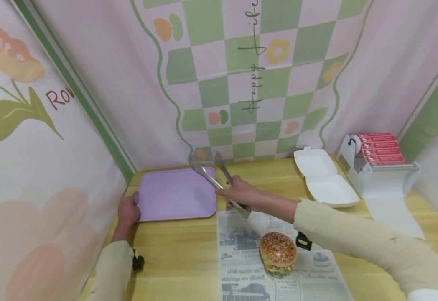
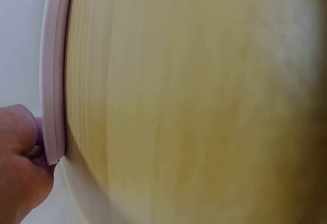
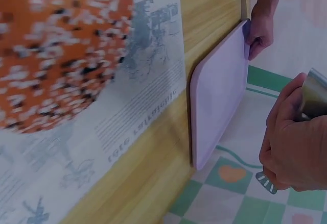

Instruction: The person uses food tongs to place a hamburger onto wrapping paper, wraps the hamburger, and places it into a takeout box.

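Observation:
My left hand (image 1: pixel 128 210) grips the left edge of a lilac tray (image 1: pixel 175 194) lying on the wooden table near the back wall. In the left wrist view, the thumb and fingers pinch the tray rim (image 2: pixel 53 81) near its corner. Metal tongs (image 1: pixel 212 181) are held in my right hand (image 1: pixel 243 194), between the tray and the newsprint sheet. Their tips spread apart over the tray's right back corner, with nothing between them. A burger (image 1: pixel 278 251) with a seeded bun sits on the newsprint sheet (image 1: pixel 238 259), in front of my right forearm.
At the back right lies an open white clamshell box (image 1: pixel 329 188). Beside it stands a white dispenser (image 1: pixel 382 179) with a red-printed roll (image 1: pixel 380 148), a white strip (image 1: pixel 395 215) hanging from its front. Patterned curtains (image 1: pixel 241 75) rise behind the table and at both sides.

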`<move>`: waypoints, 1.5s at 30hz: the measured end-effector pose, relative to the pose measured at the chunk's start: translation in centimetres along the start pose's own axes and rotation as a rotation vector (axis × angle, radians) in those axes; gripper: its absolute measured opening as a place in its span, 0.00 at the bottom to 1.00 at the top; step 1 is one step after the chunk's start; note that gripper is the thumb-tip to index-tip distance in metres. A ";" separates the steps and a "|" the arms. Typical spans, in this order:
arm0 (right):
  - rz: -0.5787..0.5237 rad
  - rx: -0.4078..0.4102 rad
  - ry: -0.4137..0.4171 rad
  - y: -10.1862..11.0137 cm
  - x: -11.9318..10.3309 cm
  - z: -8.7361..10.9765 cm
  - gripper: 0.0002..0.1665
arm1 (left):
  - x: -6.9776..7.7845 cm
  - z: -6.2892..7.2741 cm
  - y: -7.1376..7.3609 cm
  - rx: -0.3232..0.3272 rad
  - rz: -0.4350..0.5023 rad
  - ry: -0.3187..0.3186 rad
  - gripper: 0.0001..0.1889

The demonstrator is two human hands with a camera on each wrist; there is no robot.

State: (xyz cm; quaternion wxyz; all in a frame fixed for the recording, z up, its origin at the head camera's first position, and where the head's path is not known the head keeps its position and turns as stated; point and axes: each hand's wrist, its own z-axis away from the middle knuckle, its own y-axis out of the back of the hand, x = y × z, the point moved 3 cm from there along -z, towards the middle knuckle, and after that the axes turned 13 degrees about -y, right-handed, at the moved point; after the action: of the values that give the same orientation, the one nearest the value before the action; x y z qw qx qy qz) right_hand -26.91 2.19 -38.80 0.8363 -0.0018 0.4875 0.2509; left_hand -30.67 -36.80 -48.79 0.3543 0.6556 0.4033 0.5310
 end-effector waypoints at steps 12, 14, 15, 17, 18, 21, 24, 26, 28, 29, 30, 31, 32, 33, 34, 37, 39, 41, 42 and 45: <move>-0.115 0.143 -0.049 -6.0 -0.8 -4.7 0.49 | -0.3 -0.2 0.5 -0.056 -0.025 0.004 0.35; -0.142 0.177 -0.044 -7.5 -1.2 -5.5 0.50 | -0.7 -0.1 0.9 -0.084 -0.026 0.034 0.36; -0.149 0.195 -0.041 -8.2 -1.4 -5.9 0.51 | -0.8 -0.1 1.1 -0.093 -0.026 0.048 0.36; -0.168 0.209 -0.042 -9.6 -1.8 -6.5 0.52 | -1.1 -0.1 1.5 -0.101 -0.025 0.062 0.37; -0.175 0.220 -0.042 -10.2 -2.1 -6.7 0.53 | -1.1 -0.1 1.7 -0.099 -0.026 0.060 0.37; -0.203 0.233 -0.034 -11.6 -2.6 -7.2 0.56 | -1.3 -0.1 1.9 -0.092 -0.023 0.053 0.37; -0.187 0.262 -0.019 -12.5 -2.6 -7.7 0.58 | -1.4 -0.1 1.8 -0.083 -0.036 0.041 0.37; -0.162 0.289 -0.021 -12.9 -2.4 -8.0 0.58 | -1.6 -0.2 1.5 -0.074 -0.038 0.034 0.37; -0.126 0.324 -0.036 -13.3 -2.1 -8.4 0.57 | -1.6 -0.2 1.2 -0.054 -0.041 0.017 0.37; -0.114 0.342 -0.043 -13.4 -1.9 -8.5 0.56 | -1.6 -0.2 1.0 -0.046 -0.038 0.010 0.38; -0.101 0.355 -0.050 -13.5 -1.7 -8.6 0.55 | -1.5 -0.2 0.8 -0.041 -0.037 0.004 0.37; -0.079 0.373 -0.057 -13.6 -1.5 -8.8 0.54 | -1.6 -0.2 0.5 -0.040 -0.033 0.003 0.37; -0.057 0.387 -0.062 -13.7 -1.4 -8.9 0.53 | -1.6 -0.2 0.3 -0.042 -0.027 0.009 0.37; -0.031 0.398 -0.067 -13.9 -1.2 -9.1 0.52 | -1.5 -0.1 0.1 -0.046 -0.024 0.016 0.37; -0.006 0.415 -0.067 -14.1 -1.1 -9.1 0.50 | -1.5 -0.1 -0.1 -0.054 -0.022 0.027 0.38; 0.055 0.459 -0.078 -14.5 -0.9 -9.3 0.45 | -1.5 0.0 -0.5 -0.079 -0.010 0.074 0.39; 0.073 0.498 -0.092 -14.7 -1.0 -9.4 0.42 | -1.3 0.0 -0.5 -0.078 -0.008 0.086 0.39; 0.090 0.541 -0.119 -14.9 -1.0 -9.7 0.40 | -1.1 -0.1 -0.6 -0.072 0.000 0.085 0.39; 0.096 0.561 -0.142 -14.9 -0.9 -9.9 0.38 | -0.9 -0.2 -0.6 -0.068 -0.002 0.074 0.39; 0.075 0.615 -0.195 -14.9 -0.8 -10.6 0.35 | -0.6 -0.3 -0.7 -0.064 0.004 0.051 0.39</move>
State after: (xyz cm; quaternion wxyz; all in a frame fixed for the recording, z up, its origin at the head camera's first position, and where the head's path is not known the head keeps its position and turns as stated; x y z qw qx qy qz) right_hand -29.54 -13.81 -47.28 0.8306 0.2927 0.4579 0.1215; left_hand -31.17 -37.01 -49.56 0.3638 0.6308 0.3938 0.5609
